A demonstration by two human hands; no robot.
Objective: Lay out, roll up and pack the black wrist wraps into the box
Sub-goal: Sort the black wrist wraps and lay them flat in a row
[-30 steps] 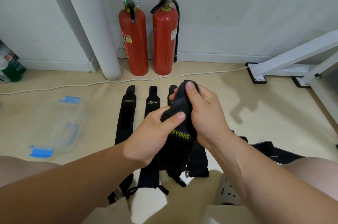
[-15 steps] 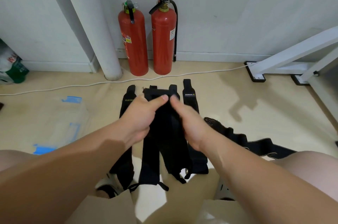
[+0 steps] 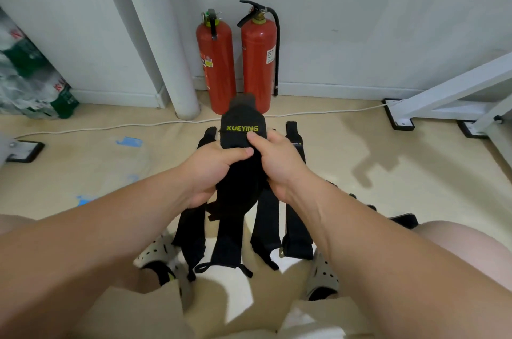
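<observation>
One clear box (image 3: 129, 142) with blue clips sits far left on the floor (image 3: 360, 172). Next, the left hand (image 3: 213, 169) has its fingers curled round a black wrist wrap (image 3: 242, 131), thumb pressed on top. The wrap is up in the air, above other wraps (image 3: 227, 241) lying flat in a row. The right hand (image 3: 279, 161) pinches it too. It looks soft, light and floppy, like thick cloth. I think it is best to grab one end and roll tight.

white wall (image 3: 360, 6), beige floor (image 3: 360, 150), 2 red extinguishers (image 3: 217, 61)
</observation>
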